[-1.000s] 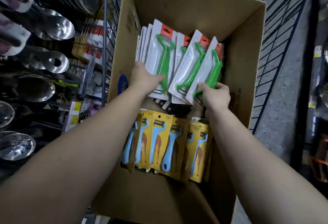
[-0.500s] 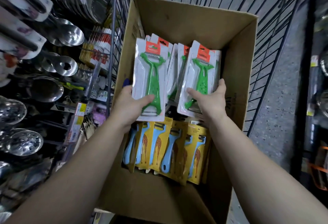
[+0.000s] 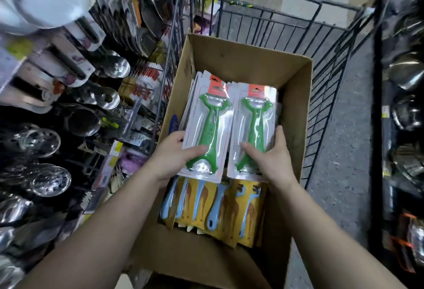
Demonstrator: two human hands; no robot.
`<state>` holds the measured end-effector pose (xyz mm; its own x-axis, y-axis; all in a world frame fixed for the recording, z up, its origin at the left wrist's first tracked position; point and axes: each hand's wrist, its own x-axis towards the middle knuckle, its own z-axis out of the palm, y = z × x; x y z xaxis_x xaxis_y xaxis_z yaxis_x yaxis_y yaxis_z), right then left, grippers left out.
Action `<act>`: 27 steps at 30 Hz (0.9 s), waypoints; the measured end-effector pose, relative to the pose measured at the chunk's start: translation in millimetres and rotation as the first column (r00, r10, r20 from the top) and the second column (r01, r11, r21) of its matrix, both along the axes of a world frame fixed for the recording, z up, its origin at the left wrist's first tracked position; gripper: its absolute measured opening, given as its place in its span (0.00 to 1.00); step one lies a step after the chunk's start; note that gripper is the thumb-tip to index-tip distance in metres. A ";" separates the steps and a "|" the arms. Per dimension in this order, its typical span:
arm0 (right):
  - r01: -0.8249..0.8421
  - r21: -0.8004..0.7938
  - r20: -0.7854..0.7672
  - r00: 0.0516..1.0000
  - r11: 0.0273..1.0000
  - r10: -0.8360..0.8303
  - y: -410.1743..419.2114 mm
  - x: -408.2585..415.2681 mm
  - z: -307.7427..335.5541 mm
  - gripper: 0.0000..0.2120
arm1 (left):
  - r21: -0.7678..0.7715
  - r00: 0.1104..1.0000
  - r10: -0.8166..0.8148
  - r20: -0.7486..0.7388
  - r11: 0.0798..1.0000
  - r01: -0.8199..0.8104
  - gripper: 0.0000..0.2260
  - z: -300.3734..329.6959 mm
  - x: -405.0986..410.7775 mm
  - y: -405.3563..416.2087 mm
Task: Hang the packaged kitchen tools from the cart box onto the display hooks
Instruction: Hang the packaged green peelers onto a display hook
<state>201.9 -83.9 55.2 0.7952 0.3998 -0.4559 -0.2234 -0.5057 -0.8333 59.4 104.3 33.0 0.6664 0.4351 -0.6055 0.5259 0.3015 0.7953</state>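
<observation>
Left hand [image 3: 175,154]: thumb laid across the face of a stack of green peeler packs [image 3: 207,128], fingers behind the stack and hidden; it grips the lower end. Right hand [image 3: 269,153]: same grip on a second stack of green peeler packs [image 3: 253,128], thumb on the front, fingers wrapped round the right edge. Both stacks are held side by side, edges touching or nearly so, red header cards toward twelve o'clock, above the far half of the cardboard box [image 3: 296,96].

Toward six o'clock from the hands, yellow-carded blue peelers [image 3: 213,204] lie in a row on the box floor. The box sits in a black wire cart [image 3: 325,105]. At nine o'clock hangs the display of steel ladles and strainers [image 3: 48,178]; a free hook cannot be made out.

Risks, as judged: each hand holds several packs by the bottom only, so the glossy packs may fan out and slide off when tilted toward the display. With both hands loaded, neither is free to line up the hang holes on a hook. Packs could catch on the cart wires during the swing to nine o'clock.
</observation>
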 end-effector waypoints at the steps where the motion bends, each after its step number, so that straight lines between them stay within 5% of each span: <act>1: 0.006 0.014 0.012 1.000 1.000 -0.007 -0.5 -2.6 4.8 0.42 | -0.005 1.000 0.001 0.005 1.000 -0.001 0.45 3.2 -2.9 -0.1; 7: 0.064 0.069 -0.038 0.997 0.996 -0.061 -1.4 -23.4 22.4 0.20 | -0.011 0.999 0.013 0.046 1.000 -0.013 0.53 10.9 -21.0 -7.8; 16: -0.004 0.185 -0.093 0.995 0.983 0.021 -16.7 -54.4 37.2 0.37 | -0.020 0.995 0.084 0.056 0.996 -0.083 0.51 23.4 -62.5 -27.1; 24: -0.172 0.275 -0.063 0.979 0.946 0.196 -53.1 -78.4 56.0 0.31 | 0.054 0.949 0.285 0.132 0.954 -0.294 0.47 51.9 -109.7 -101.9; 27: -0.270 0.275 -0.058 0.953 0.923 0.296 -61.9 -95.0 71.1 0.48 | 0.087 0.896 0.404 0.186 0.901 -0.425 0.45 63.5 -133.5 -133.4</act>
